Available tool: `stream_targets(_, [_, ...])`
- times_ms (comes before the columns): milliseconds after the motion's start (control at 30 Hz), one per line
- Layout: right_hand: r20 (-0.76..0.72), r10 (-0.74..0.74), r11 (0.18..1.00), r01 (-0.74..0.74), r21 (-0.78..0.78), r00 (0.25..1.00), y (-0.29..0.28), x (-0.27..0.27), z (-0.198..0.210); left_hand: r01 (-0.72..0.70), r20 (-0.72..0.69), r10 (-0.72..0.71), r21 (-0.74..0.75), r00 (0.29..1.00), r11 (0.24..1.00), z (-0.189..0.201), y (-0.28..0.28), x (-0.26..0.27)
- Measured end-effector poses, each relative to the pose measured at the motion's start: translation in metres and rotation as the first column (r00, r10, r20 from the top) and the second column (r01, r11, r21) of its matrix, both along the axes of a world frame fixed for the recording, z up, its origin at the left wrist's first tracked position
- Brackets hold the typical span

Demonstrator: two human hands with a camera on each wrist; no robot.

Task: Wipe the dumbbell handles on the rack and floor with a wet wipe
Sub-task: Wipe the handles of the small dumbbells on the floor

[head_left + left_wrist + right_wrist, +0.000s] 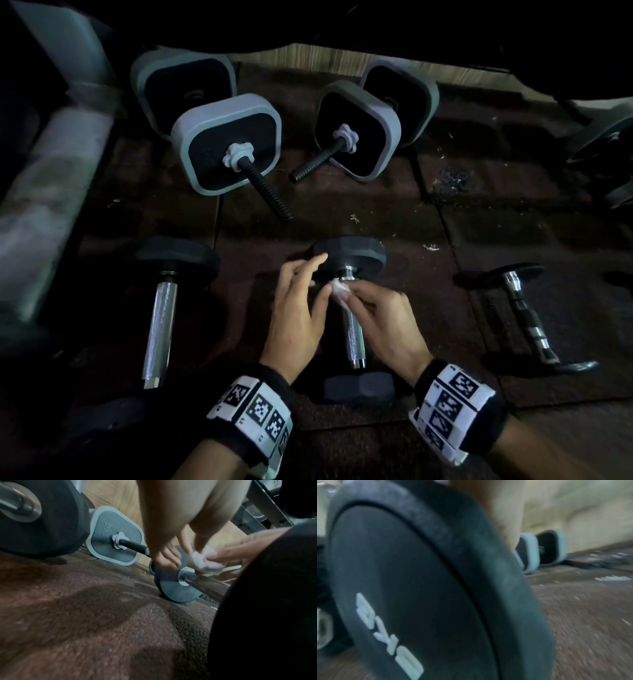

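The black hex-ended dumbbell with a knurled chrome handle [354,334] lies on the dark rubber floor [376,212], its long axis running from the person straight away. At the handle's far end, just short of the far head, the right hand [383,318] pinches the crumpled white wet wipe [339,287] against the bar. The left hand [301,301] hovers just left of the handle, fingers loose, holding nothing. I judge the coming stroke runs back along the bar toward the near head.

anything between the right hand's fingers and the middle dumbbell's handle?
Yes: the wet wipe, bunched under the right hand on the handle, near the far head. Shown in head and left wrist views.
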State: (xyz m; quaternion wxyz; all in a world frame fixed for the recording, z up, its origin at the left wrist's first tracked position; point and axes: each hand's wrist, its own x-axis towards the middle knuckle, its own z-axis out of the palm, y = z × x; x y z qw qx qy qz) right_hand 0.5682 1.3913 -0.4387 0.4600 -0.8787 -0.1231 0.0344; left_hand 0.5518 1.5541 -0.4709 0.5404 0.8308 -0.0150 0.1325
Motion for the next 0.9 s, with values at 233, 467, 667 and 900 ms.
stream_targets(233, [-0.104, -0.185, 0.960, 0.203, 0.192, 0.977, -0.002, -0.003, -0.004, -0.077, -0.331, -0.078, -0.430, 0.940, 0.900, -0.014, -0.004, 0.013])
stream_targets(467, [-0.179, -0.325, 0.913, 0.358, 0.198, 0.929, -0.002, -0.007, -0.002, -0.203, -0.668, -0.253, -0.526, 0.700, 0.826, -0.016, -0.014, 0.040])
stream_targets(667, [-0.171, -0.337, 0.922, 0.361, 0.137, 0.926, -0.003, -0.006, -0.005, -0.055, -0.552, -0.270, -0.502, 0.789, 0.863, -0.003, -0.013, 0.041])
stream_targets(900, [-0.112, -0.164, 0.979, 0.176, 0.107, 0.980, -0.007, -0.003, -0.006, 0.181, -0.111, -0.183, -0.025, 0.977, 0.983, 0.024, -0.001, 0.017])
